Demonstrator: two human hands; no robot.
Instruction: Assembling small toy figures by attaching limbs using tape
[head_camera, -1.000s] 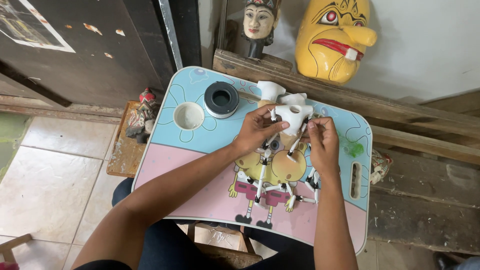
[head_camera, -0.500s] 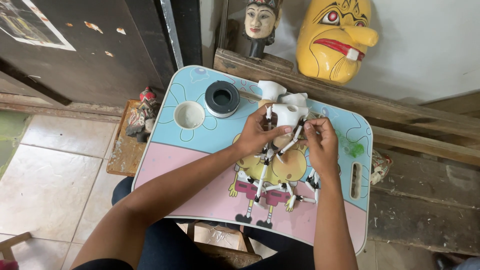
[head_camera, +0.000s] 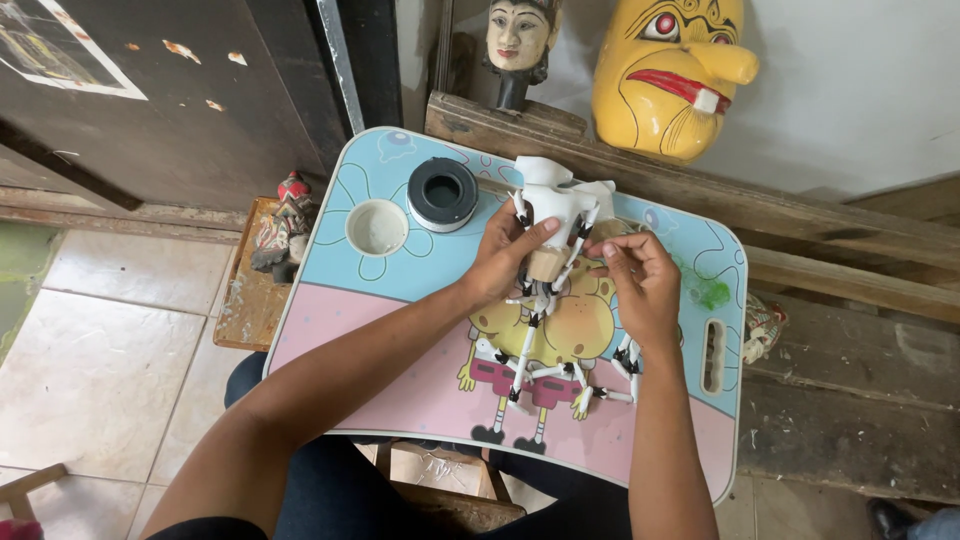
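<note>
hands: L (head_camera: 505, 255) + R (head_camera: 640, 285) grip white puppet (head_camera: 550, 215) | long axis near-far, head away

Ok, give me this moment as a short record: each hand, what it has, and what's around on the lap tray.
left hand: grips the white jointed puppet figure by its body, held just above the tray
right hand: fingers pinch one of the figure's thin limbs
surface: pastel blue and pink cartoon lap tray
on tray: black-and-white round tape roll, empty round cup recess
behind: yellow carved wooden mask, small painted puppet head
</note>
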